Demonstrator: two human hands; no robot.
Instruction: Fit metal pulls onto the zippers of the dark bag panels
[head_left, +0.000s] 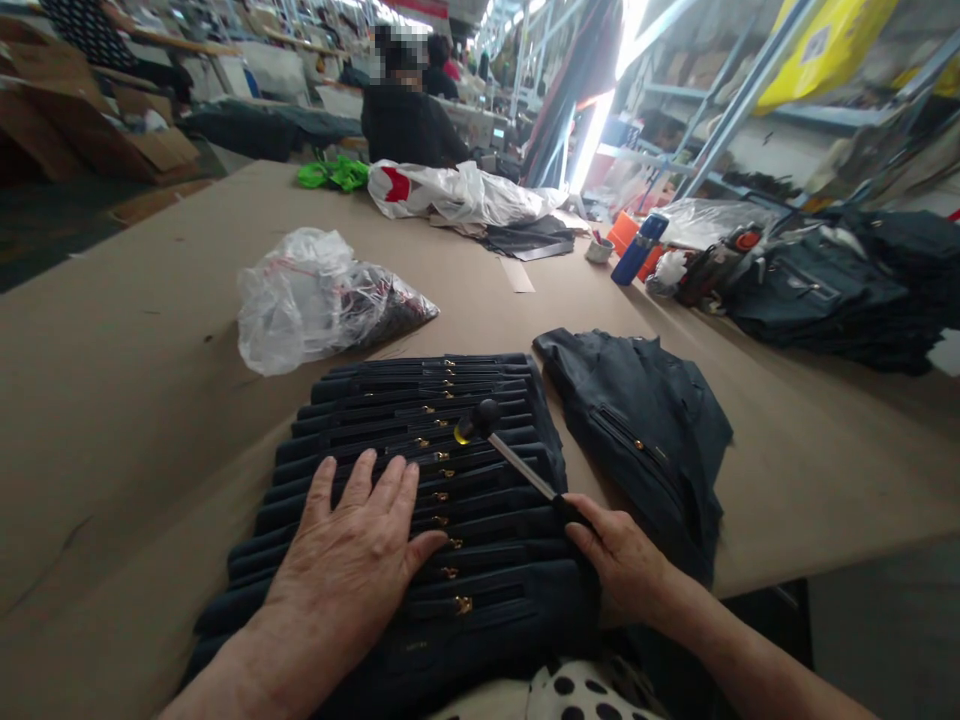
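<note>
Dark zippered fabric pieces lie overlapped in a row on the brown table, their gold zipper pulls lined up along the middle. Flat on the left part of these pieces rests my left hand, fingers spread, holding nothing. My right hand is wrapped round the black handle of a small mallet at the right edge of the row. The mallet's black and yellow head is over the upper middle of the row, near the zipper pulls; whether it touches them I cannot tell. More dark fabric with a zipper lies to the right.
A clear plastic bag sits beyond the row. Farther back are green plastic, a white bag, a small cup and a blue bottle. Dark garments are heaped at right. A seated person is beyond the table.
</note>
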